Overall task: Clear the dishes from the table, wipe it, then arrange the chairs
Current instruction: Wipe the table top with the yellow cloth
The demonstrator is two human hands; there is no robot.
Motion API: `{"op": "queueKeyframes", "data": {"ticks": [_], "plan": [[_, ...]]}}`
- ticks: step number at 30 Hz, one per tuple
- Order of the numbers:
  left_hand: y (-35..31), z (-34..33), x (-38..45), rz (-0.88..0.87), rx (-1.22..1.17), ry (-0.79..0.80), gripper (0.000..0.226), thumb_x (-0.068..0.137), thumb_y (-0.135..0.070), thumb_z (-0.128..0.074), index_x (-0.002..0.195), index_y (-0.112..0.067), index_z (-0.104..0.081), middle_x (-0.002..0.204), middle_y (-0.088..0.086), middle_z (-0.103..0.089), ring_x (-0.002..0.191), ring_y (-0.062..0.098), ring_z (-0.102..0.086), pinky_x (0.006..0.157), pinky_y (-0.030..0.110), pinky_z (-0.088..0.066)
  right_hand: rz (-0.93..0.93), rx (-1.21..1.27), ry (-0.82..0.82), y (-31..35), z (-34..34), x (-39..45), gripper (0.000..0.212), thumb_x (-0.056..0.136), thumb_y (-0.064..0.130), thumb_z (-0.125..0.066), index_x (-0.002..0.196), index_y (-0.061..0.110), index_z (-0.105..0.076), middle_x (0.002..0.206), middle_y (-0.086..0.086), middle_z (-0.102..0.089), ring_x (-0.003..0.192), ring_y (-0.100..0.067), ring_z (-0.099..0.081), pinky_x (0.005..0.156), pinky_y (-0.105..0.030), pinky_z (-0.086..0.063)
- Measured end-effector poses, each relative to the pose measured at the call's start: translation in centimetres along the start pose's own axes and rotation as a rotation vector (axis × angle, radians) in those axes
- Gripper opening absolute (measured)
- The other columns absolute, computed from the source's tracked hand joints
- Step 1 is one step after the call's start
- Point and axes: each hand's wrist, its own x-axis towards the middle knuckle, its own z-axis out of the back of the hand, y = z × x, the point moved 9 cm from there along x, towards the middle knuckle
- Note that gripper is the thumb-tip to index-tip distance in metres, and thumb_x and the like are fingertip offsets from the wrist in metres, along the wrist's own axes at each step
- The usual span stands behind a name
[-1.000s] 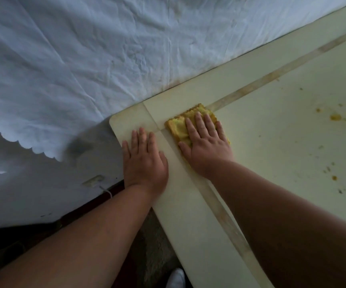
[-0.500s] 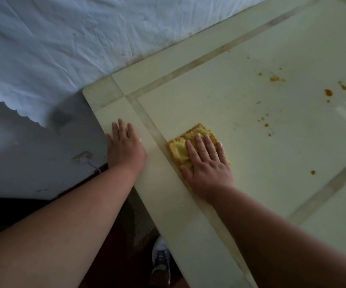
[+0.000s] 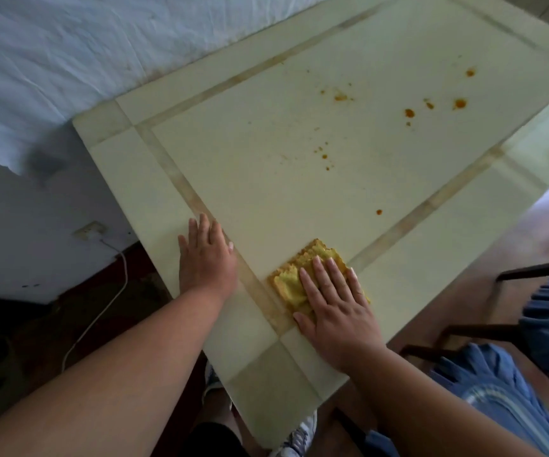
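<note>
A: So what's the left hand doing?
B: Lying flat, fingers spread, holding nothing, on the table by its left edge.
A: And the right hand?
B: Palm pressed open on the yellow cloth near the near corner, not gripping it. Orange stains sit toward the far right edge.

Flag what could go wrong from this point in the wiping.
1. The cloth sits at the near corner, far from the orange spots; they could get missed.
2. One small cloth may smear the spots rather than lift them.
3. The left hand leans near the table edge and could slip off.
</note>
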Motion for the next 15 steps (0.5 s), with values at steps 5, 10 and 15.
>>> {"op": "queueKeyframes", "data": {"ticks": [5,10,15], "plan": [[-2.9,0.7,-1.0,-0.035,-0.017,-0.036,0.060,0.106,-0.024,-0.038,0.164,-0.006,-0.034,0.178,0.016,-0.016,0.166,0.033,-0.007,0.134,0.055,-0.009,-0.047,0.000,0.058,-1.1,0.2,-2.2,0.079,0.107,0.074,-0.011,0.171,0.035,0.012,0.178,0.003,0.025,0.161,-0.020,0.035,0.133,-0.055,0.013],[-2.7,1.1,0.2,-0.024,-0.059,-0.087,0.057,0.106,-0.023,-0.040,0.161,-0.006,-0.038,0.177,0.017,-0.021,0.165,0.034,-0.012,0.134,0.054,-0.010,-0.017,0.029,0.055,0.6,0.9,-0.3,0.076,0.108,0.072,-0.003,0.171,0.034,0.015,0.176,0.002,0.030,0.158,-0.020,0.041,0.132,-0.058,0.016],[-0.4,2.1,4.2,-0.027,-0.048,-0.122,0.058,0.106,-0.024,-0.042,0.160,-0.005,-0.040,0.176,0.018,-0.023,0.164,0.035,-0.015,0.134,0.054,-0.008,-0.062,0.004,0.018,1.4,0.2,4.7,0.076,0.109,0.069,-0.007,0.171,0.031,0.011,0.178,-0.002,0.025,0.161,-0.022,0.035,0.131,-0.061,0.015]]}}
